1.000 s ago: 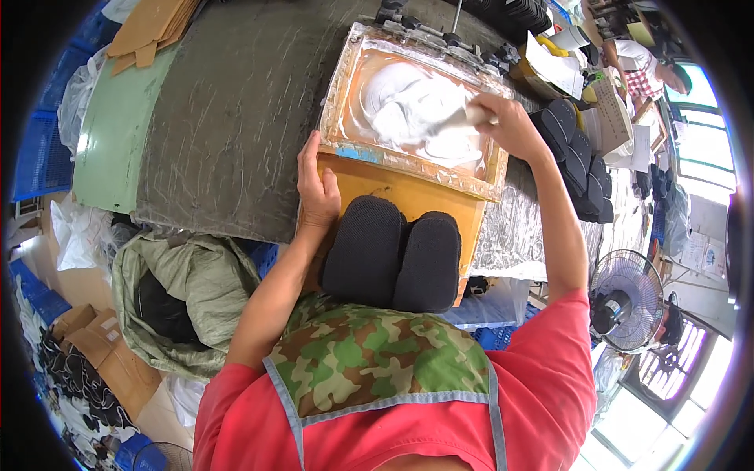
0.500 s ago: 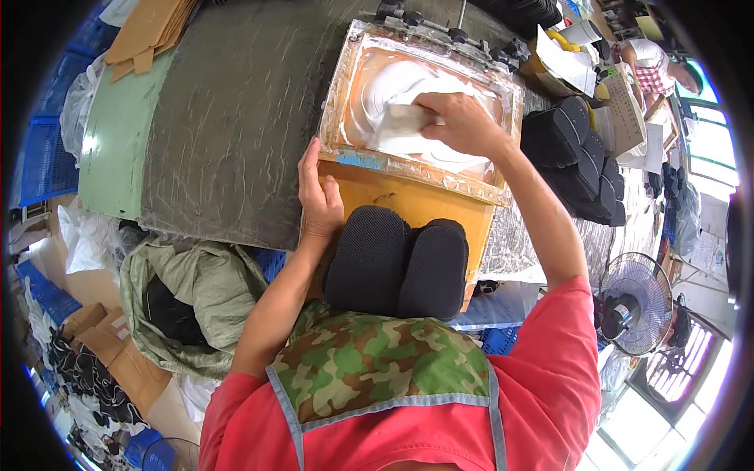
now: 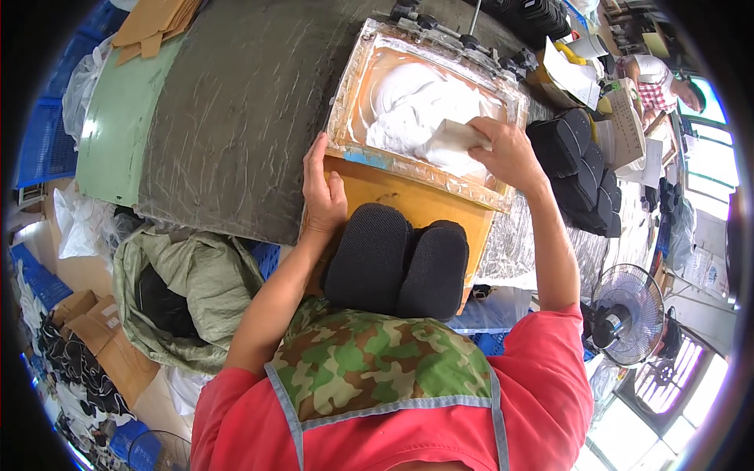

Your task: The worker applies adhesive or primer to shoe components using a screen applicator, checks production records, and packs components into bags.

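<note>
A wooden screen-printing frame (image 3: 440, 174) lies tilted over a yellow board (image 3: 385, 188), with thick white paste (image 3: 408, 90) spread on its orange mesh. My right hand (image 3: 509, 157) is closed round a pale, flat scraper (image 3: 451, 137), whose edge sits in the paste near the frame's near side. At the near left corner, my left hand (image 3: 324, 192) touches the side of the frame, its fingers stretched upward and thumb apart. Two stacks of black textured insoles, one left (image 3: 367, 255) and one right (image 3: 434, 271), stand on the board's near end, close to my apron.
Black hinge clamps (image 3: 459, 43) line the frame's far edge. More black insoles (image 3: 577, 169) are piled at the right, before a fan (image 3: 624, 314). A grey-green sack (image 3: 188, 294) stands at lower left, and cardboard sheets (image 3: 157, 23) lie far left. Another person (image 3: 656, 82) works at far right.
My right hand has moved the scraper right and nearer to me through the paste, which has shifted on the mesh. My left hand stays at the frame's corner.
</note>
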A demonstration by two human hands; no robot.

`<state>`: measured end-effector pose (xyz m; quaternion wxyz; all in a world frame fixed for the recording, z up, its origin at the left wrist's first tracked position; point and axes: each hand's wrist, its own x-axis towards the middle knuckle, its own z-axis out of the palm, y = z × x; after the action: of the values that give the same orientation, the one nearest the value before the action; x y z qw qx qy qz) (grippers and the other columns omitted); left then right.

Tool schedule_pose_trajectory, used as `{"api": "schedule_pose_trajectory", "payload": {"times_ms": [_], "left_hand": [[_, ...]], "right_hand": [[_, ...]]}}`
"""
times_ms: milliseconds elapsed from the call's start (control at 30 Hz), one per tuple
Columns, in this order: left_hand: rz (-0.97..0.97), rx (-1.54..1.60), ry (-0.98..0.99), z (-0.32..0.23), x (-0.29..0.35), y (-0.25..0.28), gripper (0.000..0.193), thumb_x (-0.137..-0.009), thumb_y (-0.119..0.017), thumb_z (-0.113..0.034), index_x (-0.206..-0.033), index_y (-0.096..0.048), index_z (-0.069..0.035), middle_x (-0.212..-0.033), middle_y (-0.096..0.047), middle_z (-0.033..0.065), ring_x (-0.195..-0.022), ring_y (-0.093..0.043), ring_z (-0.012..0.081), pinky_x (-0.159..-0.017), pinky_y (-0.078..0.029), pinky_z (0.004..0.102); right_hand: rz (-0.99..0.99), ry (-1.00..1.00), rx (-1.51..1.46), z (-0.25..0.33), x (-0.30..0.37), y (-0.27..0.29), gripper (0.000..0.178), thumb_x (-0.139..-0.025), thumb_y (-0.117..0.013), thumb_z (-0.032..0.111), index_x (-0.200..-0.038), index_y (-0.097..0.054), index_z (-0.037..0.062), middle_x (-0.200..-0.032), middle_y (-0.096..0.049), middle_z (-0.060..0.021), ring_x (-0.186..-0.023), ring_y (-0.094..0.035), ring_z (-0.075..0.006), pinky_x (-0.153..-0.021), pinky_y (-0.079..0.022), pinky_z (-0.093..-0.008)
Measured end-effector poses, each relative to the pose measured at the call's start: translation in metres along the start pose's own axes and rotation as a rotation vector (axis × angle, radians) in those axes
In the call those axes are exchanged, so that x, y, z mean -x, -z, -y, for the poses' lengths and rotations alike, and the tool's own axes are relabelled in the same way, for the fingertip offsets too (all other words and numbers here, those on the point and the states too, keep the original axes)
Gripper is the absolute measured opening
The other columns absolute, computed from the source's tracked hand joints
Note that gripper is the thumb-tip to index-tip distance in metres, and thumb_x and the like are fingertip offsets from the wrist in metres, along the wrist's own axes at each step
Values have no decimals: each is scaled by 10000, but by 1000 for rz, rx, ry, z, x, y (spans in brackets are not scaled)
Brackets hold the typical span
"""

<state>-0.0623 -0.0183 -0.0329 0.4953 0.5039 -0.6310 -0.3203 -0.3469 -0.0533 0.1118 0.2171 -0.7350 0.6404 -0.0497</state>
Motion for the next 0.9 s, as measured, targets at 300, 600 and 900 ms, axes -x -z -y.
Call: {"api": "schedule_pose_trajectory", "payload": {"times_ms": [300, 600, 900], "left_hand": [[-8, 10, -15, 1, 0, -1, 632, -751, -370, 104, -1377, -365, 21, -1377, -426, 214, -1297, -398, 355, -1107, -314, 411], [-8, -18, -20, 2, 0, 1, 618, -772, -368, 100, -1386, -362, 38, -1389, -416, 207, -1302, -414, 315, -1095, -345, 392], [15, -20, 3, -2, -2, 4, 608, -785, -374, 76, -1391, -348, 32, -1389, -408, 219, -1306, -403, 333, -1101, -338, 404]], "right_hand": [[80, 89, 69, 41, -21, -9, 336, -719, -639, 161, -1036, -642, 47, -919, -659, -161, -900, -623, -339, -824, -470, -414], [-128, -2, 17, 29, -58, -1, 364, -698, -672, 195, -1034, -654, 56, -806, -677, -163, -755, -658, -332, -736, -516, -384], [81, -8, -108, -7, -10, 12, 335, -701, -696, 87, -1031, -659, 48, -899, -678, -168, -857, -650, -330, -791, -503, -392]]}}
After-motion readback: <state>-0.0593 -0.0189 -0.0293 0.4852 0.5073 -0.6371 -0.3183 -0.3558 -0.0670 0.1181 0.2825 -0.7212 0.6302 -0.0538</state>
